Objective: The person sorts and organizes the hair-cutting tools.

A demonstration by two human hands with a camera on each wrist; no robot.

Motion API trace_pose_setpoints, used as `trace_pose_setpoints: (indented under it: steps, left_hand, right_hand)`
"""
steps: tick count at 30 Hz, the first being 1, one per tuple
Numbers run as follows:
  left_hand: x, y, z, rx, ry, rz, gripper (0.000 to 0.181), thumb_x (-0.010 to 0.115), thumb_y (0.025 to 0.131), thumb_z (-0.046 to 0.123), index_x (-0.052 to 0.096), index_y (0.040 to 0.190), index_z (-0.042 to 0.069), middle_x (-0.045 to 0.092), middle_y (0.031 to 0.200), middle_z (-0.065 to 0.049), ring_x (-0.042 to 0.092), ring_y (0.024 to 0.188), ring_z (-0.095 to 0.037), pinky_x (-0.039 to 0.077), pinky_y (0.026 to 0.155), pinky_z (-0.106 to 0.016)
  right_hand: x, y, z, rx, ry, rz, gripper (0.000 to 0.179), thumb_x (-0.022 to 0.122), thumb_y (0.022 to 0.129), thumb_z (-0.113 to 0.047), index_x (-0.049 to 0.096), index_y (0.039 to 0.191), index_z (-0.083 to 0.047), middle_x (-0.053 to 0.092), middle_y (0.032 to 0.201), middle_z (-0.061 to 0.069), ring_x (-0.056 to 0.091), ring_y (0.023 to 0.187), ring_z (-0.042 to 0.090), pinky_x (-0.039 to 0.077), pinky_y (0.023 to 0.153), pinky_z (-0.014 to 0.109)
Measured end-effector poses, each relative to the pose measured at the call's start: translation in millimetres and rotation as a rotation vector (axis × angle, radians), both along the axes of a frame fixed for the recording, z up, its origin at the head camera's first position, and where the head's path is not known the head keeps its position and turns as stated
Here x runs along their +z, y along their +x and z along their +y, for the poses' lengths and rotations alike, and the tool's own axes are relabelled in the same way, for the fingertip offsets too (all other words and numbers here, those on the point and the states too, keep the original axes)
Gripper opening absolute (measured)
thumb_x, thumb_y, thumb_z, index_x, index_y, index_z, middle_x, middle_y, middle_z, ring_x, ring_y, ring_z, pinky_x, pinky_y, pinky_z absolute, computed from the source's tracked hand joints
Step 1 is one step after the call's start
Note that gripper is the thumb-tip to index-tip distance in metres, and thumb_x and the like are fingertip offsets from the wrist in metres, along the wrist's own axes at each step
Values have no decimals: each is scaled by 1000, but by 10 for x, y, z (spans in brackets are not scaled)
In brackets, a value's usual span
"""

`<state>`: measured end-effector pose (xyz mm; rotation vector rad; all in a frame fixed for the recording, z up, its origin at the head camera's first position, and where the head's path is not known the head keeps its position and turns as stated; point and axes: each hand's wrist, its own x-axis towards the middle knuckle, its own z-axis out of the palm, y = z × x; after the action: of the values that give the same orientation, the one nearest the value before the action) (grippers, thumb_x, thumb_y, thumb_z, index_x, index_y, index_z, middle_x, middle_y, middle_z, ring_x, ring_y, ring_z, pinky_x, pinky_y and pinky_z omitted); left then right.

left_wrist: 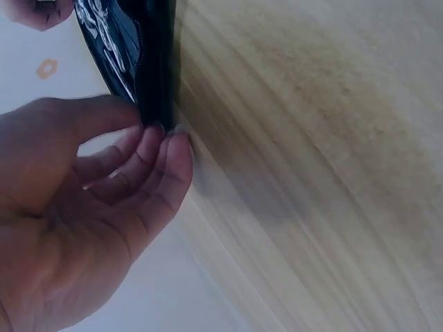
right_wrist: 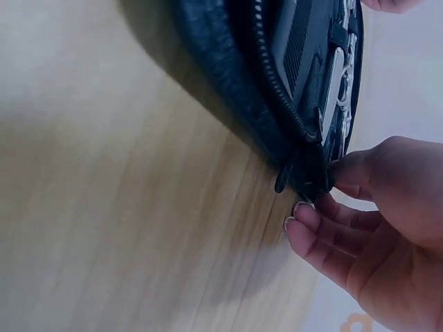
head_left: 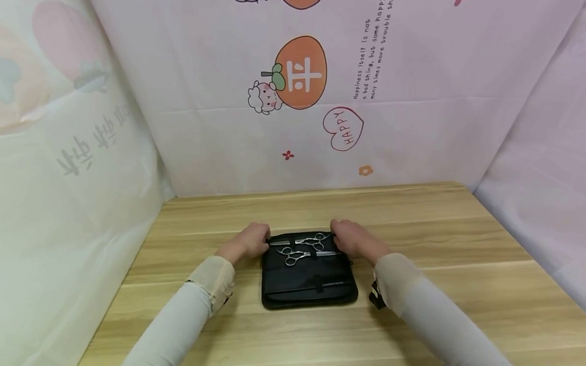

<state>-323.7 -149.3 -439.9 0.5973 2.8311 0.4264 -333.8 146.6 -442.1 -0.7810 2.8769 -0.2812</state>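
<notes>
A black zippered case (head_left: pixel 289 277) lies unfolded on the table, its inside facing up. Two pairs of silver scissors, an upper pair (head_left: pixel 311 241) and a lower pair (head_left: pixel 300 255), sit under straps in its far half. In the right wrist view a ridged dark comb (right_wrist: pixel 297 52) shows inside. My left hand (head_left: pixel 253 240) pinches the far left corner of the case, thumb above and fingers curled underneath. At the far right corner, near the zipper end (right_wrist: pixel 311 135), my right hand (head_left: pixel 356 240) holds the edge between thumb and fingers.
The wood-grain table (head_left: pixel 210 331) extends around the case on all sides. White printed cloth (head_left: pixel 217 137) hangs behind the table's far edge, with more on the left and right. A dark band (head_left: pixel 377 296) shows at the right wrist.
</notes>
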Motion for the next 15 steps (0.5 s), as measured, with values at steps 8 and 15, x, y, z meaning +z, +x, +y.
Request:
trace_pose_setpoints:
  steps: [8,15]
  left_hand:
    - [-6,37,84,73,-58,-12,14,52,105,6,57,92,3,57,79,-9,56,73,-21,51,70,-36]
    - [-54,52,86,85,-77,-26,17,47,105,3,51,120,-4,61,92,-19,63,85,-30,53,78,-43]
  right_hand:
    - [-22,-49,-5,-41,29,-12,14,53,104,-7,55,114,3,63,91,17,65,87,32,55,80,48]
    - [-39,-83,-11,-73,47,-35,22,52,104,-5,52,122,7,62,90,19,66,84,32,56,75,45]
